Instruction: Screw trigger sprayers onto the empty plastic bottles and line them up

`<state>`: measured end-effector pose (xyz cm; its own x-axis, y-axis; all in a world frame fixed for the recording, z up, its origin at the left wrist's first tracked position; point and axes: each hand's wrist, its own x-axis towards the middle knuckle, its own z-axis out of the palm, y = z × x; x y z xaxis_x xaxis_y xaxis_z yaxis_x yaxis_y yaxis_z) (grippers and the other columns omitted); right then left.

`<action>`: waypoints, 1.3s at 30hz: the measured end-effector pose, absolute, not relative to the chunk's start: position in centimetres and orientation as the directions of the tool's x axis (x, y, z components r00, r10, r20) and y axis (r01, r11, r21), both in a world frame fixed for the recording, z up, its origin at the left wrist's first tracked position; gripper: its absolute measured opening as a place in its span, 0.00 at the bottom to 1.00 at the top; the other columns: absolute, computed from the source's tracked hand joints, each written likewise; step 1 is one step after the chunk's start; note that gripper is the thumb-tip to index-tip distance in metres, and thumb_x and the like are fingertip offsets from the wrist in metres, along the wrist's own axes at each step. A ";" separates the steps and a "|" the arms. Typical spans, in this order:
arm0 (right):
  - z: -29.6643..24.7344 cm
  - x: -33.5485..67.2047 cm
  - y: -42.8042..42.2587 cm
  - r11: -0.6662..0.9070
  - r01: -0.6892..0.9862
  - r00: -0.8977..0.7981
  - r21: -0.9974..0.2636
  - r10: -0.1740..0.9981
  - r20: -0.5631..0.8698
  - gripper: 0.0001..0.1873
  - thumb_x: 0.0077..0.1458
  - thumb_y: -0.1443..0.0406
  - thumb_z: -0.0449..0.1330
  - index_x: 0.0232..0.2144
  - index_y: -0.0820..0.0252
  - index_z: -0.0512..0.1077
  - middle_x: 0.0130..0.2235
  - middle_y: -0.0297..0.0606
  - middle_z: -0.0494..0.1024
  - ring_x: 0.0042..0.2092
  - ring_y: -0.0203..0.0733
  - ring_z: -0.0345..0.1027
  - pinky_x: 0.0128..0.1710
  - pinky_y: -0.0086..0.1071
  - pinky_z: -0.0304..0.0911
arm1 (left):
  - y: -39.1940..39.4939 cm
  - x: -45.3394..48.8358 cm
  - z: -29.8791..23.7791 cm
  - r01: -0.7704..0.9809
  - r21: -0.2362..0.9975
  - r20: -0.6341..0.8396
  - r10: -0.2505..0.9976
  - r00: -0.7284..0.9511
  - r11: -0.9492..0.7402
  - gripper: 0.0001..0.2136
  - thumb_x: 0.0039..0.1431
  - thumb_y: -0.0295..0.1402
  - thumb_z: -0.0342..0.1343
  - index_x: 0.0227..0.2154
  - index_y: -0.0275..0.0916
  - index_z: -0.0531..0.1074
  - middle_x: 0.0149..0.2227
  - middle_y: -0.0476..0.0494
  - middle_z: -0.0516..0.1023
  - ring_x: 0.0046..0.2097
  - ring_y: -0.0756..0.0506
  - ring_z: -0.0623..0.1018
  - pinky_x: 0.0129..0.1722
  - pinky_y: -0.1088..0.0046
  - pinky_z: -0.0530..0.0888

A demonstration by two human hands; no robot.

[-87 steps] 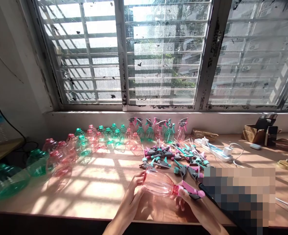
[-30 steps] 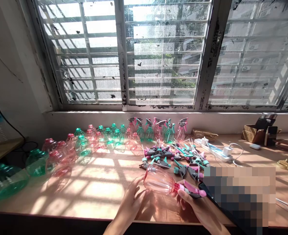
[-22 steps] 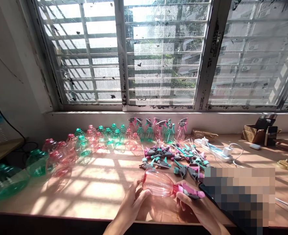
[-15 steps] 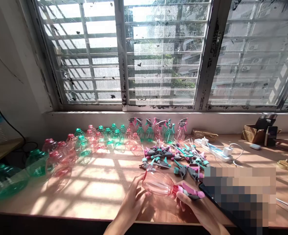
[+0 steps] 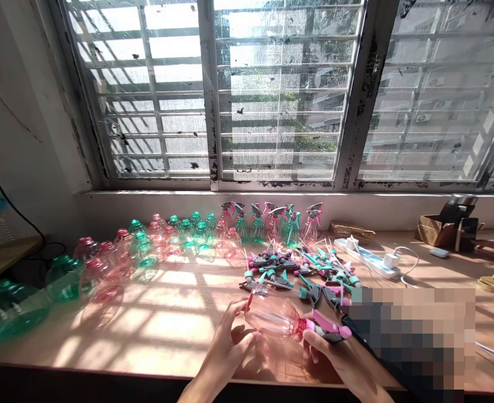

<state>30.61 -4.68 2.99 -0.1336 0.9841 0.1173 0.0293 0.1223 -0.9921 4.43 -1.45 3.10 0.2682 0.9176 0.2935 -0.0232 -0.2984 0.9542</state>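
A clear pink spray bottle point(image 5: 272, 313) lies tilted on its side in the air above the table's front part. Its base points left and its pink and grey trigger head point(image 5: 329, 327) points right. My left hand point(image 5: 230, 338) is curved around the base end, with thumb and fingers on either side. My right hand point(image 5: 320, 347) grips the bottle at the neck, just under the trigger head. Beyond my hands lies a pile of loose trigger heads point(image 5: 276, 260) in pink, teal and grey, with thin tubes.
Several open pink and green bottles point(image 5: 141, 252) stand in rows on the left. Bottles with trigger heads fitted point(image 5: 257, 226) stand by the wall. A white power strip point(image 5: 368, 257), a cardboard box point(image 5: 429, 229) and a pixelated dark device are on the right.
My left hand's fingers have loosened slightly at the bottle's base, the thumb shifting a little. The bottle and my right hand hold nearly the same position.
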 end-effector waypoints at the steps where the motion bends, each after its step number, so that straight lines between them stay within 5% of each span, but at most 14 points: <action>1: 3.2 30.5 -4.8 0.124 0.022 -0.135 -0.992 0.983 0.120 0.16 0.59 0.48 0.62 0.34 0.52 0.75 0.25 0.31 0.78 0.26 0.42 0.66 0.32 0.37 0.60 | -1.5 4.5 3.1 -0.031 0.957 0.287 0.920 0.266 -0.290 0.22 0.59 0.43 0.65 0.55 0.52 0.70 0.63 0.41 0.69 0.58 0.36 0.78 0.51 0.62 0.81; 5: 3.8 30.5 -5.1 0.143 0.043 -0.139 -0.989 0.981 0.135 0.16 0.57 0.49 0.65 0.40 0.51 0.75 0.26 0.30 0.79 0.26 0.42 0.66 0.31 0.36 0.60 | -1.8 4.5 3.4 -0.053 0.952 0.304 0.924 0.230 -0.300 0.16 0.64 0.48 0.59 0.50 0.49 0.74 0.64 0.40 0.69 0.64 0.35 0.71 0.57 0.61 0.78; 11: 2.1 30.7 -4.5 0.107 0.053 0.028 -0.993 0.994 0.109 0.21 0.57 0.45 0.63 0.28 0.55 0.77 0.22 0.33 0.77 0.26 0.43 0.67 0.33 0.37 0.62 | -2.0 4.3 4.1 -0.024 0.935 0.347 0.898 0.271 -0.355 0.18 0.65 0.45 0.58 0.56 0.52 0.73 0.68 0.41 0.65 0.70 0.34 0.63 0.58 0.61 0.77; 17: 1.5 30.6 -4.1 0.152 -0.021 0.062 -0.988 0.987 0.151 0.22 0.54 0.44 0.66 0.29 0.57 0.79 0.22 0.34 0.77 0.24 0.41 0.66 0.28 0.35 0.62 | -2.0 4.2 4.0 -0.025 0.965 0.254 0.904 0.344 -0.261 0.21 0.63 0.42 0.62 0.58 0.51 0.69 0.65 0.39 0.69 0.52 0.38 0.82 0.52 0.62 0.80; 22: 1.8 30.8 -4.2 0.118 0.084 0.009 -0.989 0.993 0.119 0.25 0.55 0.46 0.65 0.16 0.56 0.74 0.21 0.35 0.77 0.26 0.43 0.67 0.33 0.37 0.63 | -2.1 4.4 4.0 -0.034 0.966 0.254 0.930 0.264 -0.254 0.17 0.65 0.48 0.58 0.52 0.46 0.73 0.67 0.39 0.68 0.63 0.34 0.74 0.57 0.62 0.77; 34: 1.5 30.7 -4.1 0.115 0.029 0.052 -0.993 0.992 0.116 0.22 0.55 0.45 0.65 0.43 0.54 0.80 0.23 0.31 0.78 0.24 0.41 0.64 0.31 0.36 0.61 | -2.1 4.4 4.0 0.021 0.963 0.253 0.930 0.265 -0.268 0.20 0.64 0.49 0.59 0.54 0.49 0.74 0.58 0.39 0.75 0.62 0.34 0.74 0.54 0.62 0.79; 39: 1.5 30.6 -4.1 0.111 -0.026 0.002 -0.994 0.994 0.111 0.22 0.54 0.46 0.66 0.42 0.54 0.80 0.23 0.33 0.78 0.25 0.43 0.67 0.29 0.37 0.61 | -2.1 4.0 4.6 0.083 0.951 0.269 0.927 0.260 -0.299 0.16 0.66 0.47 0.56 0.51 0.48 0.77 0.58 0.39 0.77 0.61 0.35 0.73 0.58 0.60 0.76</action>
